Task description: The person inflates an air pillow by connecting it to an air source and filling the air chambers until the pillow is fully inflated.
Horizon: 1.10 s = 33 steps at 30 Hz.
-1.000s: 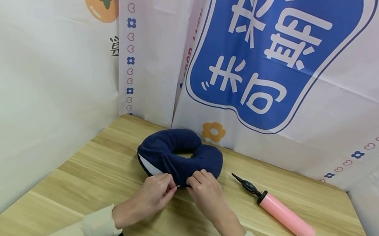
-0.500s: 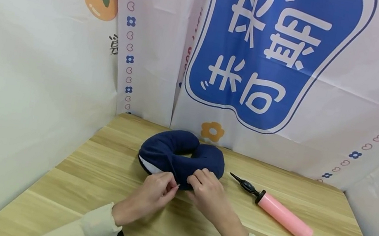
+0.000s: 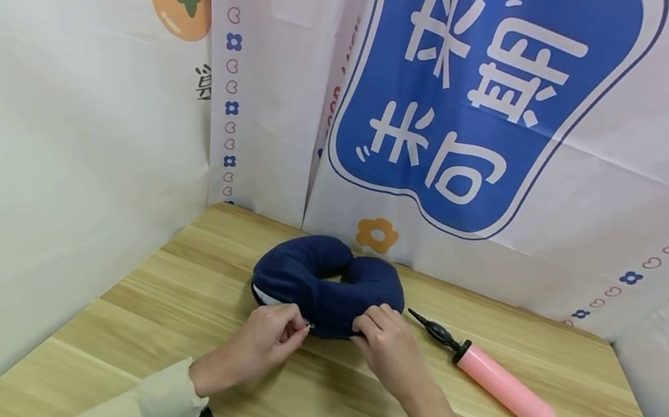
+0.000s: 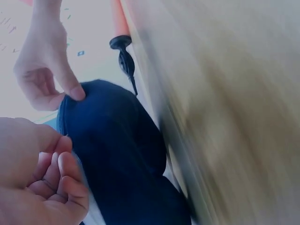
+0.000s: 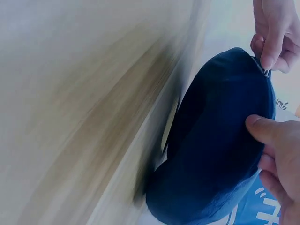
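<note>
A navy U-shaped neck pillow (image 3: pixel 352 304) lies on the wooden table, its curved side toward me. Along its near edge runs a zipper, and white lining (image 3: pixel 264 295) shows through an open stretch at the left. My left hand (image 3: pixel 266 337) pinches the small metal zipper pull (image 3: pixel 310 326) between thumb and finger. Farther right on the same edge, my right hand (image 3: pixel 389 343) pinches the pillow's fabric, thumb on one face as the right wrist view shows. The zipper pull (image 5: pixel 266 73) also appears there beside the left fingertips.
A pink hand pump (image 3: pixel 504 386) with a black nozzle lies to the right of the pillow. White printed cloth (image 3: pixel 282 82) hangs behind the table, and a pale wall (image 3: pixel 51 154) stands at the left.
The white gap along the zipper has become shorter. My right hand has moved right along the edge, and the pillow has shifted slightly right. The left hand still pinches the pull.
</note>
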Tool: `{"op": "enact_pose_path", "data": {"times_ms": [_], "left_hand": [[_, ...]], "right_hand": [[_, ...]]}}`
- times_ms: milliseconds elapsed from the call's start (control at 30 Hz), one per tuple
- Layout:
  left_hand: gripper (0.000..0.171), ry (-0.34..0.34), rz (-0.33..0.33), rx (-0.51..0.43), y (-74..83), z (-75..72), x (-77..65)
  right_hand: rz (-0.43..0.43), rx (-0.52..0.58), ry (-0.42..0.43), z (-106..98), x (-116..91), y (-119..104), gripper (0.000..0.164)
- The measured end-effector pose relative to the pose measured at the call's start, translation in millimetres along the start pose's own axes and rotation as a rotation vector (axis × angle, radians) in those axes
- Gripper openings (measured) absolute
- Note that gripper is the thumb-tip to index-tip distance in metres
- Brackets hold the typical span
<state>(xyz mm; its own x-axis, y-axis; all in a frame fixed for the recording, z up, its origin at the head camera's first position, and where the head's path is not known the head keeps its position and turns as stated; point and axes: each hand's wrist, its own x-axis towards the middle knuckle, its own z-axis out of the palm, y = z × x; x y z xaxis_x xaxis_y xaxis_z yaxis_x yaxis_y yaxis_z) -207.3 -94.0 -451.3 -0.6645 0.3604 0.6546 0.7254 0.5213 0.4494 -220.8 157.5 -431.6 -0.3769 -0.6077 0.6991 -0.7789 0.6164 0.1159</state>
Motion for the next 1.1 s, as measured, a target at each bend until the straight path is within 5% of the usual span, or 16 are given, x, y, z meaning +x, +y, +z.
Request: {"op": "enact_pose_path", "data": {"times_ms": [367, 800, 1100], "left_hand": [[0.024, -0.005, 0.026, -0.033, 6.8, 3.4, 3.2], [0.027, 0.050, 0.043, -0.038, -6.1, -8.7, 0.5], [0.027, 0.032, 0.066, -0.029, 2.6, -4.2, -0.5]], "right_hand": [[-0.027, -0.032, 0.005, -0.1, 4.4, -5.0, 0.026], [0.005, -0.008, 0.006, -14.4, -7.6, 6.2, 0.036], [-0.056, -0.195, -0.003, 9.4, 2.1, -17.5, 0.024]]}}
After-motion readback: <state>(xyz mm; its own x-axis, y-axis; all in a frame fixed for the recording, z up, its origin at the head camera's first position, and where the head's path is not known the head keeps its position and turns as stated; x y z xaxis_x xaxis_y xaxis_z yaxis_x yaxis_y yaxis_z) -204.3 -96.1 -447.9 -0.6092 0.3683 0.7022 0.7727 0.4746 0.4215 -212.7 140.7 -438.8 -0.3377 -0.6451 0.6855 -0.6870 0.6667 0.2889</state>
